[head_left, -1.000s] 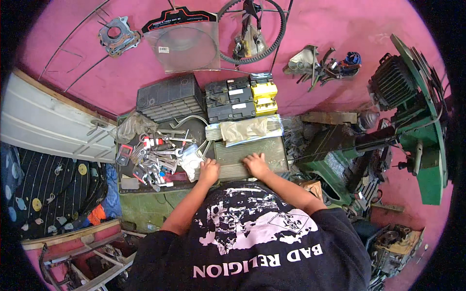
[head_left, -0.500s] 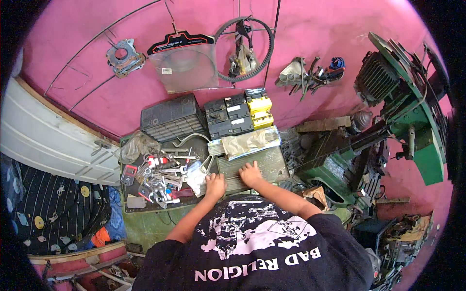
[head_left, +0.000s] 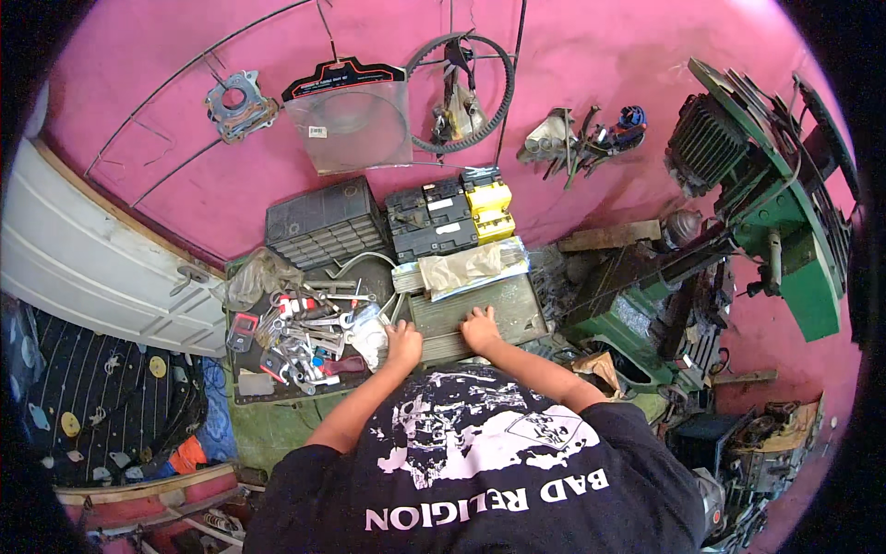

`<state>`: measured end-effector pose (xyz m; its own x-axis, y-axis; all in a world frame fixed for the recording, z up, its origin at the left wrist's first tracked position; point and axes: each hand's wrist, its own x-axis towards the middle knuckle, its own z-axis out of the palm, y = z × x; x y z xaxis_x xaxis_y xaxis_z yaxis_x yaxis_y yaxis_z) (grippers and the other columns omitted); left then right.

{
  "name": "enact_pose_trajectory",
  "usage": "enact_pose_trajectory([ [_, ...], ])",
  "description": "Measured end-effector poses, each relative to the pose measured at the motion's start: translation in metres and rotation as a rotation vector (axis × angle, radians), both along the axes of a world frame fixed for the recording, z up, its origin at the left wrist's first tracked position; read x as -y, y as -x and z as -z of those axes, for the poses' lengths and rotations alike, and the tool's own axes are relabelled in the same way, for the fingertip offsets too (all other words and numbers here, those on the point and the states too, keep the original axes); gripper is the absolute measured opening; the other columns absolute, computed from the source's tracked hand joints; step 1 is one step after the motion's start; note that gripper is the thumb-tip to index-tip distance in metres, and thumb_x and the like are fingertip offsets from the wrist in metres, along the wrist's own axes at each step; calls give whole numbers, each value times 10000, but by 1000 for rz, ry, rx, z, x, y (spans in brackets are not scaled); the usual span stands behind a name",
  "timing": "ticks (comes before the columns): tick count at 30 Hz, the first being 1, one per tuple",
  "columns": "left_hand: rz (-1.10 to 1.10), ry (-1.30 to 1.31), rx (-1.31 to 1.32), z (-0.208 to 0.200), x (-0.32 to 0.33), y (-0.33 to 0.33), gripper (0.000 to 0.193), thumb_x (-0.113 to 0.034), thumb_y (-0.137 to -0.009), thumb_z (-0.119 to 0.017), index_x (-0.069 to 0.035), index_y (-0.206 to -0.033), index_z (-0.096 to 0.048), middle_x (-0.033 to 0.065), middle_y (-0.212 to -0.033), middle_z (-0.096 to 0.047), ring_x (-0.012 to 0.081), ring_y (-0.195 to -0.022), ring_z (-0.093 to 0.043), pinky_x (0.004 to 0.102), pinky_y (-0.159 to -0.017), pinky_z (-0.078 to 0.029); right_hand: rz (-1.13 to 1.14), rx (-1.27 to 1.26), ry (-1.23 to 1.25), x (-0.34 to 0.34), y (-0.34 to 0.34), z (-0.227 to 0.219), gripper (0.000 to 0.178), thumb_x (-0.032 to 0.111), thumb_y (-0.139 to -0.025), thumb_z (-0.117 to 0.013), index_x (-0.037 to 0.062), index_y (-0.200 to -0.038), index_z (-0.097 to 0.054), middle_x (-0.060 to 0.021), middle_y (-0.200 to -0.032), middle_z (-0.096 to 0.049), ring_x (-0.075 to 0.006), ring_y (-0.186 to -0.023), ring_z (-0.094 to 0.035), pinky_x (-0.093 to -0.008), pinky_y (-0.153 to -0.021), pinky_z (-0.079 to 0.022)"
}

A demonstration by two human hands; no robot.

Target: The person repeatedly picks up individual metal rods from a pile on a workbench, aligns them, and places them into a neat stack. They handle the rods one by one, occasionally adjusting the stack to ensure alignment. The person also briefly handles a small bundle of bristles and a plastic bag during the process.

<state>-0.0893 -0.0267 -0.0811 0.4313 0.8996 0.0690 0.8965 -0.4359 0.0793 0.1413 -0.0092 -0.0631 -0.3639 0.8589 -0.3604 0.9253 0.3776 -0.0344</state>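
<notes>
A flat, ribbed grey-green panel or lid lies on the workbench in front of me. My right hand rests on its ribbed top, fingers apart and slightly bent. At the panel's left front edge is my left hand, its fingertips spread and touching down near the edge; I see nothing held in either hand. A crumpled white plastic bag or cloth lies just left of my left hand. Beyond the panel sits a long package wrapped in clear and brown film.
Several wrenches and sockets pile up at the left, beside a red-handled tool. Behind stand a black drawer cabinet and boxed batteries. A green drill press stands at the right; a belt hangs on the pink wall.
The view has shifted slightly. My hands have moved a little farther apart on the panel, the right one slightly to the right; the panel looks about where it was.
</notes>
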Motion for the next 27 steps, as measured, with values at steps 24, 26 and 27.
enact_pose_trajectory([
  [24,20,209,-64,-10,-3,-5,277,-287,-800,-675,-83,-979,-732,92,-939,-715,289,-1039,-578,585,-912,-336,-216,2,21,-6,-13,-5,374,425,-939,-558,113,-1054,-729,-64,-1142,-690,-297,-1278,-471,-689,-1128,-170],
  [26,8,205,-107,0,-5,-5,220,-271,-806,-670,-89,-895,-756,92,-936,-713,290,-1026,-579,592,-901,-338,-191,41,12,-7,-15,-2,301,338,-933,-556,118,-1012,-746,-59,-1120,-701,-290,-1271,-480,-697,-1124,-170],
  [27,-19,211,-81,4,-4,-7,184,-224,-804,-652,-91,-867,-761,85,-933,-714,286,-1045,-576,601,-902,-338,-178,59,10,-7,-16,-1,271,295,-930,-556,121,-991,-755,-57,-1109,-707,-287,-1268,-485,-701,-1121,-170],
])
